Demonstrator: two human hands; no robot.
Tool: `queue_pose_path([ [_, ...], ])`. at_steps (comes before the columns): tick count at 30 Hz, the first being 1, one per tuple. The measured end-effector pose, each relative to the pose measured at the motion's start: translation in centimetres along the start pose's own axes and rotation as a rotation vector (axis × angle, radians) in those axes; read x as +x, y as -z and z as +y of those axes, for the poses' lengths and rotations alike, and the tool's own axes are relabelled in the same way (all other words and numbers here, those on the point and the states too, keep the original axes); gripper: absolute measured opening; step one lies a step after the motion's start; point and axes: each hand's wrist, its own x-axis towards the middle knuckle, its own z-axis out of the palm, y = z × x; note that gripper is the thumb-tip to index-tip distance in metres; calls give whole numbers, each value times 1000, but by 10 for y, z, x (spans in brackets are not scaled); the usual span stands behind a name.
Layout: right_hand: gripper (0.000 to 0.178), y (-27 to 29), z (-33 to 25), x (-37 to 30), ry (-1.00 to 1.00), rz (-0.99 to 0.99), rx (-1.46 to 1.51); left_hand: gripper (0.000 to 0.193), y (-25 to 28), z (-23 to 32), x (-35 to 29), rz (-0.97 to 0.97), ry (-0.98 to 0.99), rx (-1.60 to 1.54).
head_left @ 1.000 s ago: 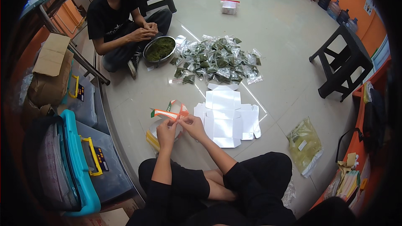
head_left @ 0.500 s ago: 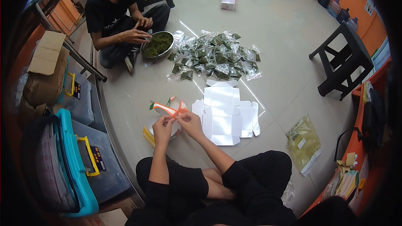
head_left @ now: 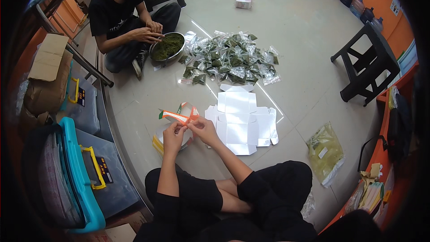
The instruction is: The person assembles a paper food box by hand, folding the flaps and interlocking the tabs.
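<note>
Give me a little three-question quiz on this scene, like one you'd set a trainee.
1. True or false: the left hand and the right hand both pinch the orange-and-white strip.

2. Which lies nearest the right hand?
A. a black stool
B. white unfolded card
C. a water jug

3. Fill in the colour: the metal bowl beside the co-worker holds a ____ heap.

Key: 1. True; 2. B; 3. green

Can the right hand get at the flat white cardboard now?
Probably yes: the flat white cardboard lies beside the right hand, uncovered, though its fingers are occupied with the orange-and-white strip.
</note>
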Motion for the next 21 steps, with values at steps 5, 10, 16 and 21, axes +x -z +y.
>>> queue_pose_path([
  [5,22,0,-5,1,-50,-13,-48,9,0,-9,-2,-33,28,-125],
  [10,21,-1,-7,0,11,-16,-121,13,2,-18,3,-49,60,-189],
  [16,22,-1,-10,-2,18,-19,-191,16,1,-19,0,-41,8,-32],
  [21,21,-15,-18,-9,68,91,-151,17,-4,-24,1,39,15,57],
])
